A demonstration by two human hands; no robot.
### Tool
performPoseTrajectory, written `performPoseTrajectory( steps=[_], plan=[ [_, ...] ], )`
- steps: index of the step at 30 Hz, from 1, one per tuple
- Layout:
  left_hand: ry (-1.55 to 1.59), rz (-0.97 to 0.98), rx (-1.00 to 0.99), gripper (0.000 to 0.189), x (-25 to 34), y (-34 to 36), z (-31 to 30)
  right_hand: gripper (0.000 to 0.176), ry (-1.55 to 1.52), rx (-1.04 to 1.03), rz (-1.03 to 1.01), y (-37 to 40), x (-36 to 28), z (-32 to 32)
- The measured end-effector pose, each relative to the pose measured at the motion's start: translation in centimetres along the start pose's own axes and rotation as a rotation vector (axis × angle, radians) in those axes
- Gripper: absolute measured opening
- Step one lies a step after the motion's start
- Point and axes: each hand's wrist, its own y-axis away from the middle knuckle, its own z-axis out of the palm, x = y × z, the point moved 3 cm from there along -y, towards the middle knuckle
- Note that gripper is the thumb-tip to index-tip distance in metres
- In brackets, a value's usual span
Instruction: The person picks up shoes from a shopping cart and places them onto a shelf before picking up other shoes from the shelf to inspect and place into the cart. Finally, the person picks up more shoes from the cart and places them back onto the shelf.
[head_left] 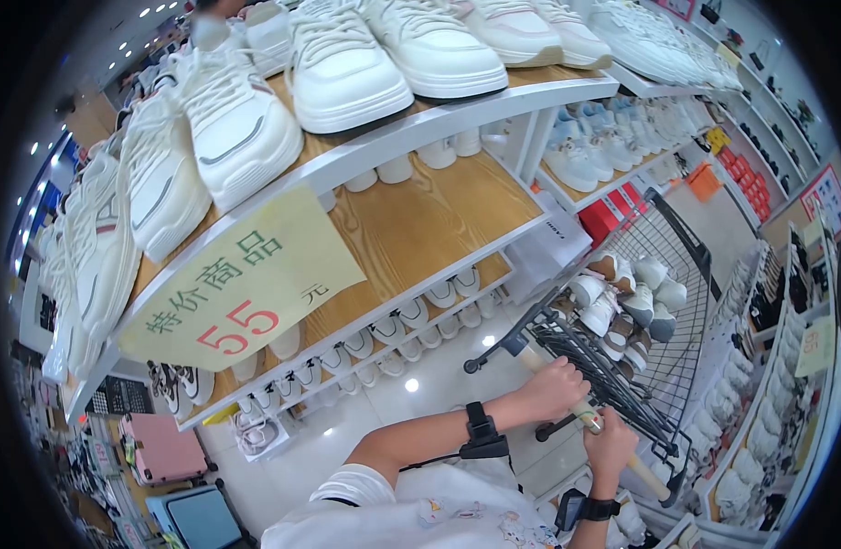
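Note:
My left hand [556,389] is closed around the handle [653,482] of a shopping cart [665,274]. Close beside it, my right hand [612,445] also grips this pale bar. Each wrist wears a black strap with a small device. Inside the wire basket lies a pile of shoes [614,309], white, brown and grey, heaped together toward the far end.
To the left stands a shelf [439,206] with white sneakers [347,78] on top and more shoes below. A yellow price sign [246,284] hangs from its edge. Pink [164,448] and blue [196,517] suitcases stand lower left. Shoe racks [763,412] line the right.

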Motion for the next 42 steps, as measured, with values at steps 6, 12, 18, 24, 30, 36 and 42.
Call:
performPoseTrajectory(
  steps=[6, 12, 18, 24, 30, 36, 42],
  plan=[
    [0.038, 0.044, -0.038, 0.016, 0.3, -0.6, -0.4, 0.018, -0.01, 0.042, -0.008, 0.0, 0.3, -0.1],
    [-0.006, 0.007, 0.001, 0.021, 0.5, -0.7, -1.0, 0.019, -0.054, -0.036, 0.031, 0.1, 0.8, -0.5],
    [-0.06, 0.028, -0.047, 0.02, 1.0, -1.1, -1.3, 0.022, -0.132, -0.184, 0.027, 0.6, 1.3, -0.4],
    [-0.13, 0.034, -0.084, 0.019, 1.0, -1.3, -1.1, 0.032, -0.441, -0.546, -0.053, -1.5, 3.0, -1.5],
    [-0.153, 0.002, -0.145, 0.018, 1.0, -1.6, -1.1, 0.043, -0.739, -0.919, -0.349, -2.8, 5.0, 1.5],
    [-0.153, -0.047, -0.207, 0.019, 1.4, -2.7, -1.6, 0.037, -0.949, -0.92, -0.431, -3.3, 4.8, 1.9],
    [-0.175, -0.048, -0.194, 0.018, 2.1, -2.7, -1.3, 0.037, -0.894, -0.978, -0.412, -3.1, 5.0, 1.5]
  ],
)
